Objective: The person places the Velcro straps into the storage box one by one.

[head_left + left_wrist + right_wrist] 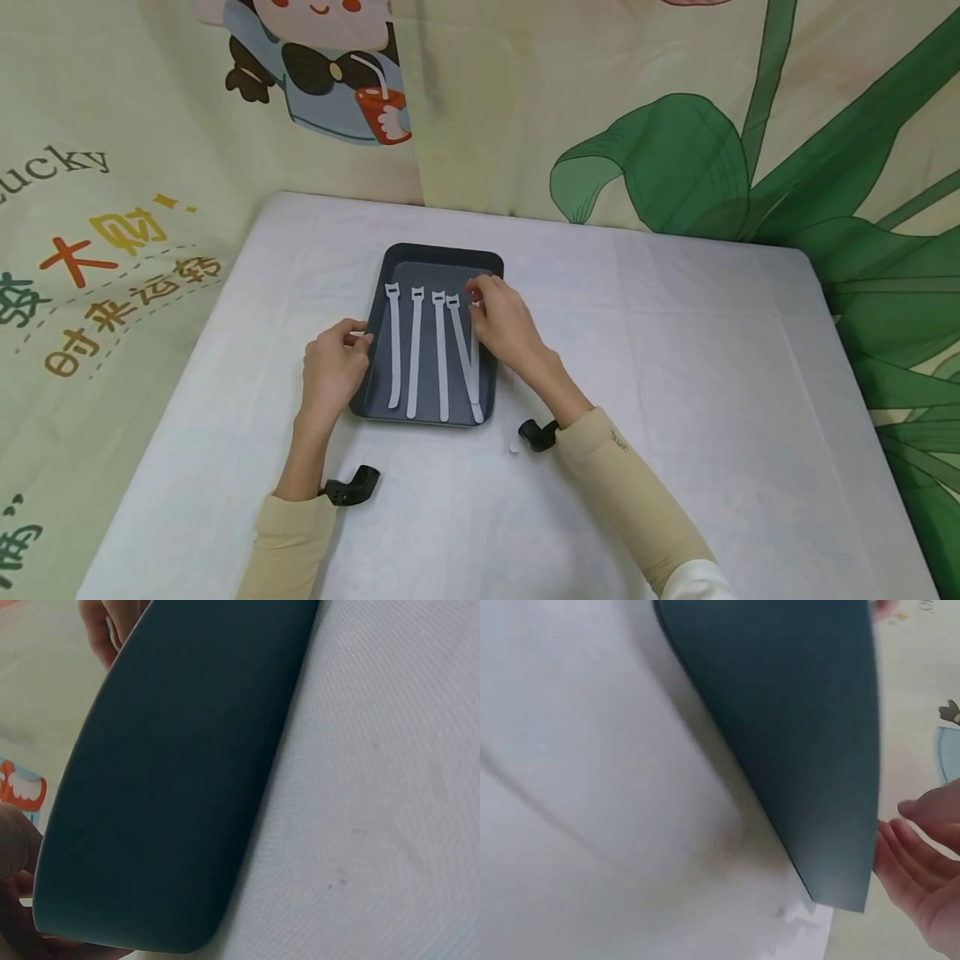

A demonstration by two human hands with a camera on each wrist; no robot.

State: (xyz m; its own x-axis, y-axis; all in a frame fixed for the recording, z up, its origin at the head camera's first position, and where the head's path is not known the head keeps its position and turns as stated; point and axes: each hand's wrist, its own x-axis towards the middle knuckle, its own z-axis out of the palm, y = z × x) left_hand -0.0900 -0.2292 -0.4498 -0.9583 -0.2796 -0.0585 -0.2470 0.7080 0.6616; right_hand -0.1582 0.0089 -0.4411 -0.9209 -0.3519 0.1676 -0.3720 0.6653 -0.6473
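A dark grey rectangular tray (440, 253) lies on the white table with several white strap cable ties (440, 358) in it, slotted heads toward the far end. At the tray's left rim my left hand (335, 367) holds the edge with bent fingers; its fingers (15, 847) show past the corner in the left wrist view. My right hand (504, 321) reaches over the right rim and pinches the rightmost cable tie (475, 350) near its head, which the fingers hide. That tie's lower end crosses the slanted tie beside it. In the right wrist view, right fingertips (900, 832) overlap the rim.
A small pale piece (513, 447) lies on the white tablecloth (675, 400), near the right wrist's black camera (538, 435). Another black camera (352, 486) is on the left wrist. A printed curtain (487, 100) hangs behind the table's far edge.
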